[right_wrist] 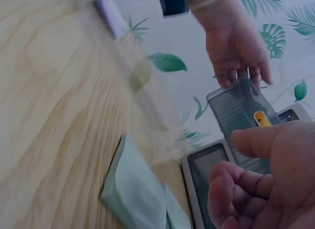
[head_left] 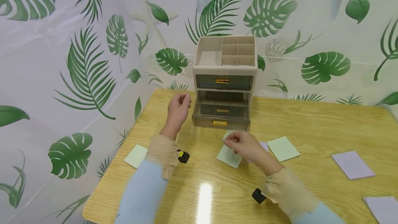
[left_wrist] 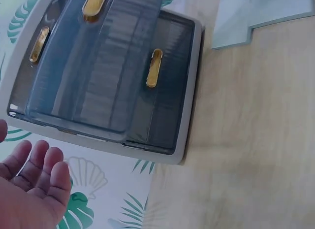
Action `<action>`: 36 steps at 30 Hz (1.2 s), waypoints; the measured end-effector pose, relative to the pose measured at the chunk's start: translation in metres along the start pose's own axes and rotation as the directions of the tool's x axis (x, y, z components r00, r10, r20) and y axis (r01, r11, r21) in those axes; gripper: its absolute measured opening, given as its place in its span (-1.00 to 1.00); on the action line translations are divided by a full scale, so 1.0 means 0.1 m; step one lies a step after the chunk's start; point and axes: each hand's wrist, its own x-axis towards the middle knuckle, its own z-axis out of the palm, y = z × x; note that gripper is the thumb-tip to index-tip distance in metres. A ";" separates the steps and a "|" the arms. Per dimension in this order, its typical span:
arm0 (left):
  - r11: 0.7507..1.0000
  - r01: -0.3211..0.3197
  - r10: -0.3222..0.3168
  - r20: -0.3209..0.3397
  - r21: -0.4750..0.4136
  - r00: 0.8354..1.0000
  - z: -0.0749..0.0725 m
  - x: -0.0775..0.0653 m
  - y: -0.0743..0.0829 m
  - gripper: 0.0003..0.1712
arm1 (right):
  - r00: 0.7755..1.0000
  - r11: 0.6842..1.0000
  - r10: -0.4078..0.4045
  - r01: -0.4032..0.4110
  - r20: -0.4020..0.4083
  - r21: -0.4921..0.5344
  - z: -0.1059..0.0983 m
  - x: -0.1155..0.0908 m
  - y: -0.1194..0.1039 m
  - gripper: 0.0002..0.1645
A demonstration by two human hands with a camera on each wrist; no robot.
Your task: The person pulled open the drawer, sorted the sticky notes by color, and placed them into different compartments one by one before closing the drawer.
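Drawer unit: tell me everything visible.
The cream, plastic-looking drawer unit stands upright on the table, its open top tray split into one large and six small compartments. Of three translucent grey drawers with gold handles, only the middle drawer is pulled out. The left hand is beside it, contact unclear.

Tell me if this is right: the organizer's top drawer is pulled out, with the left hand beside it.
Wrong drawer: the top drawer is shut. The head view shows the middle drawer, just below it, pulled out, with the left hand beside it.
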 end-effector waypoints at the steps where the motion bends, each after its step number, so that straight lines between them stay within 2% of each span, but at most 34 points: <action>1: 1.000 -0.009 0.009 0.006 0.020 1.000 -0.01 -0.07 -0.02 -0.60 | 1.000 0.996 -0.014 0.012 -0.019 -0.092 -0.02 -0.02 0.02 -0.60; 4: 0.994 -0.070 0.068 0.022 0.086 0.997 -0.02 -0.27 -0.07 -0.54 | 0.998 0.951 -0.015 -0.007 -0.069 -0.308 -0.07 -0.06 0.08 -0.59; 7: 0.984 -0.120 0.118 0.028 0.134 0.993 -0.01 -0.42 -0.13 -0.50 | 0.995 0.906 0.010 -0.051 -0.100 -0.420 -0.08 -0.08 0.14 -0.49; 11: 0.981 -0.151 0.152 -0.007 0.120 0.988 0.02 -0.54 -0.20 -0.52 | 0.991 0.881 0.023 -0.082 -0.131 -0.466 -0.07 -0.09 0.20 -0.41; 15: 0.977 -0.182 0.187 -0.035 0.109 0.982 0.07 -0.59 -0.28 -0.56 | 0.987 0.858 0.018 -0.098 -0.160 -0.505 -0.06 -0.11 0.24 -0.45; 21: 0.968 -0.200 0.204 -0.013 0.153 0.979 0.12 -0.64 -0.40 -0.60 | 0.985 0.831 0.016 -0.109 -0.172 -0.546 -0.04 -0.14 0.29 -0.52; 28: 0.956 -0.237 0.246 -0.032 0.176 0.969 0.16 -0.62 -0.60 -0.77 | 0.991 0.824 0.014 -0.088 -0.135 -0.560 -0.01 -0.12 0.33 -0.43; 36: 0.947 -0.289 0.302 -0.084 0.139 0.950 0.20 -0.61 -0.71 -0.90 | 0.992 0.783 -0.024 -0.060 -0.125 -0.620 0.02 -0.09 0.37 -0.44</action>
